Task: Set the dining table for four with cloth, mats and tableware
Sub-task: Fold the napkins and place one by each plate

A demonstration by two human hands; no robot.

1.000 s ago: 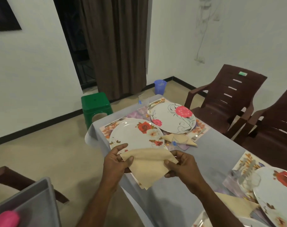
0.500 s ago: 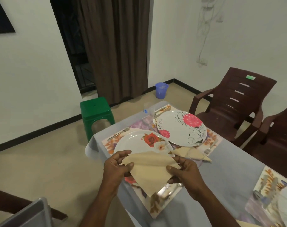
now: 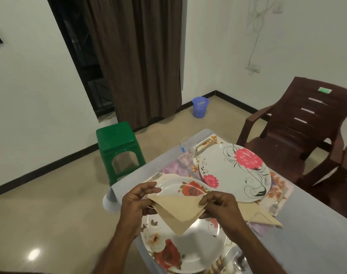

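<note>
The desk (image 3: 317, 224) fills the lower right, draped in a pale grey cloth (image 3: 307, 244), with a brown chair (image 3: 299, 123) drawn up at its far side. Out on the floor stand a green stool (image 3: 117, 143) and, further back by the curtain (image 3: 137, 56), a small blue bucket (image 3: 200, 106). On the desk lie two plates on flowered mats (image 3: 279, 186) — the far plate (image 3: 234, 173) with pink blooms, the near plate (image 3: 188, 244) with red ones, right under the hands. A folded napkin (image 3: 265, 216) rests beside the far plate, a fork (image 3: 272, 209) at its edge. Now the centre — a beige napkin (image 3: 178, 208), folded to a triangle, hangs point-down above the near plate. The left hand (image 3: 135, 202) pinches its left corner, the right hand (image 3: 220, 204) pinches its right corner, fingers curled onto the fabric.
</note>
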